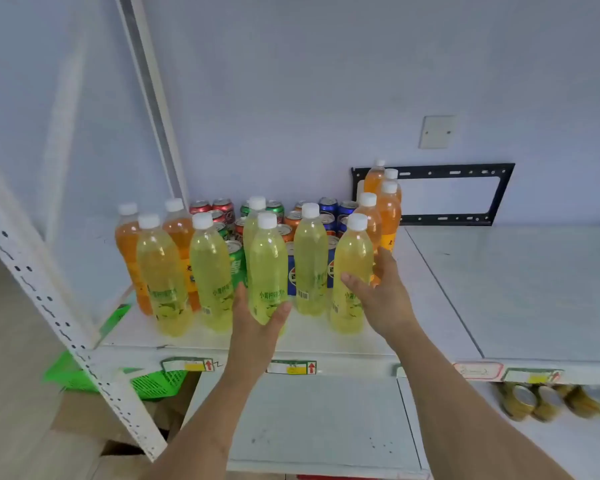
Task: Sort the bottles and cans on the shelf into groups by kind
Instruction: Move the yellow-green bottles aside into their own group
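Several yellow-green bottles with white caps stand in a front row on the white shelf (326, 336). My left hand (255, 323) grips the base of the middle yellow-green bottle (267, 268). My right hand (383, 296) is wrapped around the rightmost yellow-green bottle (352, 268). Orange bottles (388, 209) stand in a cluster at the back right, and two more orange bottles (181, 237) stand at the left. Behind the front row stand red cans (222, 206), green cans (238, 261), orange cans (293, 220) and blue cans (328, 206), partly hidden by the bottles.
A white slotted upright (63, 323) slants across the left. A green basket (153, 382) sits below the shelf at left. The right shelf section (516, 289) is bare. Cans (527, 401) lie on the lower shelf at right. A black bracket (465, 220) hangs on the wall.
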Demonstrator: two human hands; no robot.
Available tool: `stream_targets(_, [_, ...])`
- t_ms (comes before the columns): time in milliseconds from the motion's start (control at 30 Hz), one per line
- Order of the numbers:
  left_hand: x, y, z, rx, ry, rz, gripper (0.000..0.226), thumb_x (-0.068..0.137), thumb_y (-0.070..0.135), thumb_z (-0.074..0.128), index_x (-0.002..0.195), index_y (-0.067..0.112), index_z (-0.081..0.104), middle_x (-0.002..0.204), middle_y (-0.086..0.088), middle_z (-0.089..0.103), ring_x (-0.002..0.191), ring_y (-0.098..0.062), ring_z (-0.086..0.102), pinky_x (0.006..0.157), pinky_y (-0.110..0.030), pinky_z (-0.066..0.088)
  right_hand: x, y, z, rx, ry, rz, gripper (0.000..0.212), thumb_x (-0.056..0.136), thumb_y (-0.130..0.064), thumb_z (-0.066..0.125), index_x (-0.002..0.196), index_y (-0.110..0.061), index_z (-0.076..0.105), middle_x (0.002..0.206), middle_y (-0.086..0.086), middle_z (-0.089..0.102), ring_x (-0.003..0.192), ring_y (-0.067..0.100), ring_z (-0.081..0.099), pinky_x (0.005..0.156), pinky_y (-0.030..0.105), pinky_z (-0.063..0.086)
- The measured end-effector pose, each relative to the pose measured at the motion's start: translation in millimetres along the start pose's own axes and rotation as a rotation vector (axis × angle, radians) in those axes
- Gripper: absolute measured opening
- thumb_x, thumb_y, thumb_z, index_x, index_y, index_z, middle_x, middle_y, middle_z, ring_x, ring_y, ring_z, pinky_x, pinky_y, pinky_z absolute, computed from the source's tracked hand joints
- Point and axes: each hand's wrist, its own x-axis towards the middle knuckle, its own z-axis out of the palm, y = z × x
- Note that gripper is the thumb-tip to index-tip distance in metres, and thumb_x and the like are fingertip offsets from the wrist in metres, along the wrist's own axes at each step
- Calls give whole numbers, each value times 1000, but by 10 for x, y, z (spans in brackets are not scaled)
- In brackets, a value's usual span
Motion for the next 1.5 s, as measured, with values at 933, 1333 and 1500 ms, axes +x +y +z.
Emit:
stream_targets(933, [-964,390,1008,-528,-590,-251,27,92,22,61,118,30,61,100,7,73,89,-9,71,64,-31,57,-726,599,-984,174,328,301,56,76,-41,80,121,-21,52,102,1,71,84,16,72,73,37,59])
stream_targets(1333, [-1501,1138,3427,-495,-682,-228,27,87,34,69,112,25,64,101,1,73,92,-18,71,72,-42,59,-286,1184,-3420,93,373,229,58,78,-47,78,122,-21,51,103,-6,70,89,8,69,76,29,55])
stream_targets(1500, [-1692,1538,4507,-509,-652,-243,43,77,44,70,115,24,63,107,-4,72,98,-23,70,76,-45,58,64,1474,-4496,52,319,232,61,76,-49,78,124,-22,50,104,-5,69,93,11,69,85,36,56])
